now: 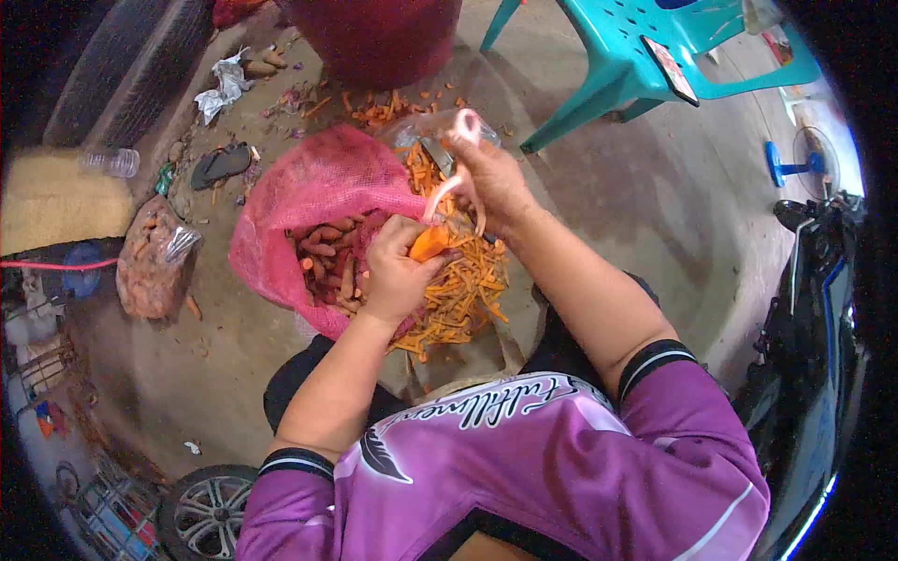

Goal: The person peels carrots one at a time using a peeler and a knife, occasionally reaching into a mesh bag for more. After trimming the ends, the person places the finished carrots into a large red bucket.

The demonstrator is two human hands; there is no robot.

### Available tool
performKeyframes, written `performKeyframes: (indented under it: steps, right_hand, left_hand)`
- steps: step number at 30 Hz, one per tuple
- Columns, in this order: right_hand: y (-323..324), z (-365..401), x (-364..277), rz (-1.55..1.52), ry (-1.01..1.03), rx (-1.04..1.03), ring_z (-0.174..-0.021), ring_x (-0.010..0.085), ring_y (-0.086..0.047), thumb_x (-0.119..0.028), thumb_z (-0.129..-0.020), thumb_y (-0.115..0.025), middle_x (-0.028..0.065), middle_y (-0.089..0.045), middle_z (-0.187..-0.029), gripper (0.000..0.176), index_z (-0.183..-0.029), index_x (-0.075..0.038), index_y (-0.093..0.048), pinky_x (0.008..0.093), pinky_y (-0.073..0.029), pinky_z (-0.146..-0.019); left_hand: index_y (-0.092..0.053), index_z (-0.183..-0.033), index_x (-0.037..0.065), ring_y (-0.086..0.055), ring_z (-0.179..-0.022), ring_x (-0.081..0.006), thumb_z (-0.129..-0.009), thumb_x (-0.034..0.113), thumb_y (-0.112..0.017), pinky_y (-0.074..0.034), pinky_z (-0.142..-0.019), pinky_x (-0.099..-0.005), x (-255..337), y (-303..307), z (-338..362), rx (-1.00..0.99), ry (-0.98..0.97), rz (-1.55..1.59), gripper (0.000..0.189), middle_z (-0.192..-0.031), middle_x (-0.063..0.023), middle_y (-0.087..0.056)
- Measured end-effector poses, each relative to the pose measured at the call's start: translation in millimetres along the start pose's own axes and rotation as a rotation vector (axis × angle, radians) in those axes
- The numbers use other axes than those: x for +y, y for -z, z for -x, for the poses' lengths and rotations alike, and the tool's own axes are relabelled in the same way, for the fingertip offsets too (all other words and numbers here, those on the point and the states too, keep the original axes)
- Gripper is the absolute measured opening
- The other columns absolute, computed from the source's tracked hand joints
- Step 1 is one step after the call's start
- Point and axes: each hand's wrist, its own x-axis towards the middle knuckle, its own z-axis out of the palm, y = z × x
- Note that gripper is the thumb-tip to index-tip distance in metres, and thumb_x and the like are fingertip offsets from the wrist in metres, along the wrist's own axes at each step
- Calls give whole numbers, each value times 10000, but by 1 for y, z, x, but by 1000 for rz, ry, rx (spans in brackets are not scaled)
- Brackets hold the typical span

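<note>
My left hand [398,266] is closed around a bright orange sweet potato piece [430,243] with its skin off. In my right hand [496,182] is a pale pink Y-shaped peeler [447,190]; its handle ends in a ring, and its forked end is close above the sweet potato. Below both hands spreads a heap of orange strips [468,290]. To the left, a pink mesh sack [290,187] lies open, with several unpeeled sweet potatoes [327,245] inside. A clear plastic bag [421,131] sits behind the strips, partly hidden by my right hand.
A red tub [379,37] stands at the back, with orange scraps [383,112] before it. A teal plastic chair [608,56] with a phone [671,70] on it is at the upper right. On the left are a filled plastic bag [154,262] and a dark sandal [223,166].
</note>
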Motion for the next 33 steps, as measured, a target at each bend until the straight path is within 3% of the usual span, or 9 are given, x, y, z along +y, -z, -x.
performKeyframes:
  steps: [4, 11, 15, 17, 19, 23, 26, 29, 33]
  right_hand:
    - [5, -16, 14, 173, 196, 154, -403, 89, -416, -276, -789, -572, 6, -463, -591, 255, -853, -46, -484, 214, -326, -353]
    - [-8, -1, 19, 323, 326, -10, -470, 80, -417, -272, -779, -587, -4, -458, -651, 281, -869, -23, -493, 220, -336, -381]
    - [20, -26, 6, 205, 261, 354, -461, 109, -467, -284, -768, -597, 38, -499, -634, 315, -858, -2, -489, 238, -359, -376]
    - [31, -36, 12, 148, 216, 292, -446, 117, -475, -279, -769, -592, 56, -514, -623, 303, -849, -5, -493, 240, -362, -377]
    - [33, -39, 17, 263, 177, 239, -449, 121, -484, -278, -768, -590, 62, -517, -623, 298, -848, -6, -497, 243, -370, -382]
    - [28, -42, 53, 1148, 263, 17, -499, 145, -526, -317, -746, -606, 85, -548, -658, 390, -882, 36, -511, 261, -406, -405]
    - [25, -37, 63, 1041, 147, -269, -485, 167, -538, -324, -740, -614, 94, -560, -652, 408, -894, 41, -516, 281, -436, -431]
    - [27, -44, 55, 874, -72, -129, -699, 290, -599, -403, -679, -633, 188, -601, -754, 482, -886, 28, -575, 365, -464, -654]
    - [82, -83, 106, 1190, 54, 109, -797, 319, -583, -436, -690, -598, 215, -594, -831, 487, -884, 10, -591, 377, -445, -733]
  left_hand:
    - [-583, -754, -3, -499, -629, -146, -585, 92, -740, -410, -584, -266, -3, 0, 2, -33, 80, 48, 250, -706, -49, -527]
    - [-557, -838, -1, -487, -659, -79, -672, 78, -693, -415, -604, -219, 2, -7, 2, -96, 502, 539, 228, -765, -2, -557]
    - [-548, -849, 13, -491, -677, -72, -691, 112, -689, -412, -621, -209, -16, -5, 7, -174, 453, 427, 234, -761, 6, -549]
    - [-543, -860, 19, -490, -681, -65, -702, 130, -685, -409, -627, -203, -20, -5, 7, -164, 309, 270, 240, -773, 8, -549]
    - [-539, -871, 29, -492, -676, -70, -712, 151, -680, -409, -624, -203, -19, 0, 2, -106, 458, 392, 244, -783, 5, -545]
    - [-540, -893, 49, -514, -687, -95, -731, 159, -662, -417, -624, -212, -10, 16, -10, 150, 568, 813, 230, -795, -8, -539]
    - [-522, -917, 59, -537, -708, -114, -746, 120, -638, -438, -609, -225, -10, 24, -13, 192, 482, 934, 216, -808, -22, -554]
    - [-507, -913, 64, -547, -712, -119, -744, 108, -636, -455, -597, -235, -8, 26, -11, 194, 570, 1088, 217, -816, -28, -561]
    - [-502, -944, 77, -540, -763, -150, -739, 175, -644, -455, -636, -269, -37, 36, 2, 146, 778, 1224, 268, -914, -46, -569]
